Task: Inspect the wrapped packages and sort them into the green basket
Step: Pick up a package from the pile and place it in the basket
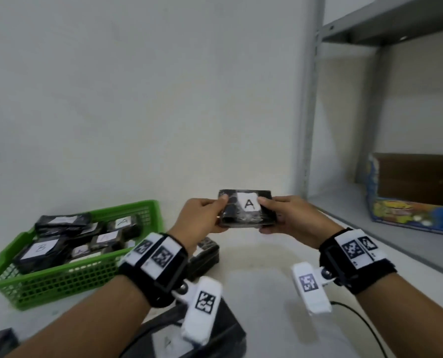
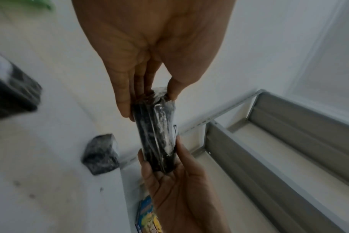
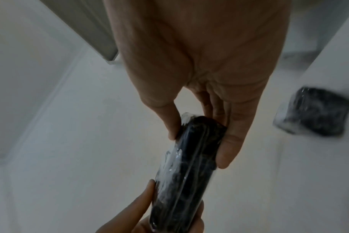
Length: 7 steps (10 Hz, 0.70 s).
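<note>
A black package wrapped in clear film (image 1: pixel 243 218) with a white label marked A is held up above the white table. My left hand (image 1: pixel 204 215) pinches its left end, thumb on top and fingers beneath. My right hand (image 1: pixel 290 218) pinches its right end the same way. The left wrist view shows the package (image 2: pixel 157 130) edge-on between both hands, and so does the right wrist view, with the package (image 3: pixel 187 170) between thumb and fingers. The green basket (image 1: pixel 68 280) stands at the left and holds several wrapped packages labelled A or B.
Another wrapped package (image 1: pixel 207 257) lies on the table (image 1: pixel 261 267) under my left wrist, and one more (image 1: pixel 194 337) sits at the near edge. A grey metal shelf (image 1: pixel 370 228) on the right carries a colourful cardboard box (image 1: pixel 414 192). A black cable (image 1: pixel 357 321) trails by my right forearm.
</note>
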Each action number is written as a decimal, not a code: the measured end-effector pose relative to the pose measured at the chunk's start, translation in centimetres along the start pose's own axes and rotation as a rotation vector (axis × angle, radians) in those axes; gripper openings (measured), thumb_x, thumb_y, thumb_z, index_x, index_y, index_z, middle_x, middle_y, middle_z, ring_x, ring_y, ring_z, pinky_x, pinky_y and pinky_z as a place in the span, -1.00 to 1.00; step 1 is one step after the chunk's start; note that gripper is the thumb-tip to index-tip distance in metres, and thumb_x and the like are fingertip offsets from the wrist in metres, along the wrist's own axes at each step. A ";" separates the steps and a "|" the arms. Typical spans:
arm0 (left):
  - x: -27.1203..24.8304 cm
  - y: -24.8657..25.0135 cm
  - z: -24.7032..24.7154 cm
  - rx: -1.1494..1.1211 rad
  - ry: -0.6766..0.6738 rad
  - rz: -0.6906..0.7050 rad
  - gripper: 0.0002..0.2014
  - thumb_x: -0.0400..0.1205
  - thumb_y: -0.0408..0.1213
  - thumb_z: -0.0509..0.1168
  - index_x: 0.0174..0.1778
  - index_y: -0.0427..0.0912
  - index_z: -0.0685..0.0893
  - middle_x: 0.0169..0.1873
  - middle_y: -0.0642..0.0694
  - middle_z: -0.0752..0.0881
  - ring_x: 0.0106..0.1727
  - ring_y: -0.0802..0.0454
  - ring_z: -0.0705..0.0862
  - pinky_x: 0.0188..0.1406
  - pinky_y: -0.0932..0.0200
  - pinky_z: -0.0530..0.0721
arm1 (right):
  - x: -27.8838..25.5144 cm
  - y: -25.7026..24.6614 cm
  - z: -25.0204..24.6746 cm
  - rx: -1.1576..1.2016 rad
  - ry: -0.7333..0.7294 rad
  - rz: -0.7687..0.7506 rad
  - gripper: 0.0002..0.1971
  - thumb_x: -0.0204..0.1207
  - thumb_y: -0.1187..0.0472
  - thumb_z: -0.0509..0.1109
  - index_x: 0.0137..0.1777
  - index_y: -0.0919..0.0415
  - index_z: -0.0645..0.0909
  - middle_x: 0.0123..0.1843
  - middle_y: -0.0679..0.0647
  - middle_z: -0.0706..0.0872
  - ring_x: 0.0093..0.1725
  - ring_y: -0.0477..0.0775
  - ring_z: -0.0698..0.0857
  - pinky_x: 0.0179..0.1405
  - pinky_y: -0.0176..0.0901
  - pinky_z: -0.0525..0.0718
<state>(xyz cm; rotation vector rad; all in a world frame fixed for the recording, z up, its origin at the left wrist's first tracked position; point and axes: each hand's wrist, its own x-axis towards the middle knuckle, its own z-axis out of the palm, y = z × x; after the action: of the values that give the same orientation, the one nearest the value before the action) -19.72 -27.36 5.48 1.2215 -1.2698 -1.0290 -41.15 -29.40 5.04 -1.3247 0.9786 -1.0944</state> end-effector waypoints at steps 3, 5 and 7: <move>9.2 -1.8 16.2 0.055 -0.142 -0.157 -0.56 0.74 -0.18 0.37 0.38 -0.49 0.63 0.28 -0.40 0.76 0.10 -0.23 0.83 0.03 -0.11 0.88 | 2.2 1.7 -14.3 -0.043 0.322 0.200 -0.78 0.63 0.12 0.56 0.11 0.27 0.70 -0.09 0.17 0.75 -0.16 0.16 0.78 -0.15 -0.03 0.82; 13.0 -4.6 22.2 0.497 -0.250 -0.174 -0.52 0.72 -0.19 0.39 0.49 -0.36 0.52 0.32 -0.34 0.73 0.19 -0.27 0.77 0.00 0.10 0.70 | 6.4 5.1 -20.7 -0.129 0.431 0.296 -0.63 0.58 0.20 0.60 0.28 0.40 0.70 0.09 0.28 0.82 -0.13 0.20 0.78 -0.17 -0.03 0.76; 16.4 -7.1 25.9 0.872 -0.342 -0.025 -0.62 0.73 -0.31 0.36 0.46 -0.34 0.58 0.29 -0.32 0.75 0.29 -0.31 0.74 0.17 0.05 0.62 | 9.3 8.2 -24.2 -0.188 0.494 0.321 -0.67 0.52 0.21 0.66 0.14 0.42 0.72 -0.02 0.25 0.79 -0.13 0.25 0.82 -0.18 0.06 0.84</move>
<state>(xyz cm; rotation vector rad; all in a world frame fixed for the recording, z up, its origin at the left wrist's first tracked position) -43.72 -46.37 -1.82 1.7444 -2.0970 -0.7181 -62.18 -44.49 -3.31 -1.0067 1.6329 -1.1186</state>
